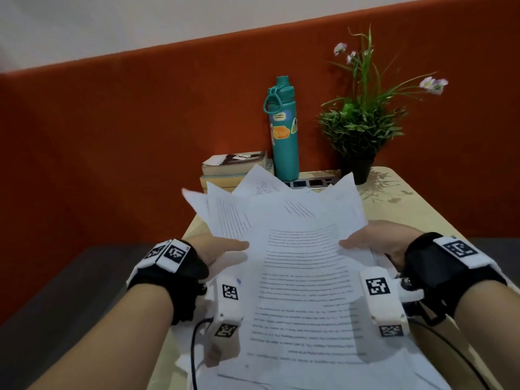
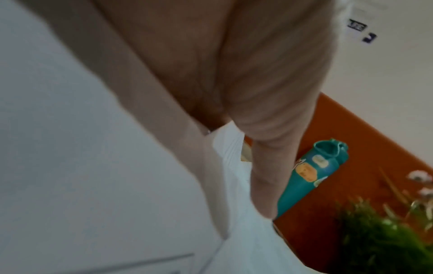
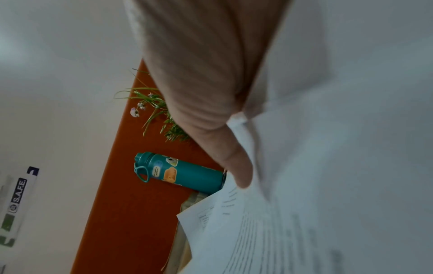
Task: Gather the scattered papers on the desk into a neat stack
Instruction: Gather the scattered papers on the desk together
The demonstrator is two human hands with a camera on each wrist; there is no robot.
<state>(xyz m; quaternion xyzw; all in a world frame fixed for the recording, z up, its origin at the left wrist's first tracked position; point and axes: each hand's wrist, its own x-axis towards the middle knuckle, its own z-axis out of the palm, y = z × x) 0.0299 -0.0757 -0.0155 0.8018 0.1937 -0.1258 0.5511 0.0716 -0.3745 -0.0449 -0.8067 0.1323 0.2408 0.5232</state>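
Now, on the left side, the left hand (image 1: 222,250) grips the left edge of the papers (image 1: 295,266), thumb lying on top and fingers tucked out of sight beneath, so the fanned, uneven bundle is lifted above the desk (image 1: 416,209) with more sheets lying flat under it near the front edge. Across the middle the printed top page faces up, its far corners splaying toward the books (image 1: 233,164), the teal bottle (image 1: 282,130) and the potted plant (image 1: 360,128) along the orange partition (image 1: 112,136). Over on the right, the right hand (image 1: 377,240) pinches the opposite edge the same way, thumb pressed on top.
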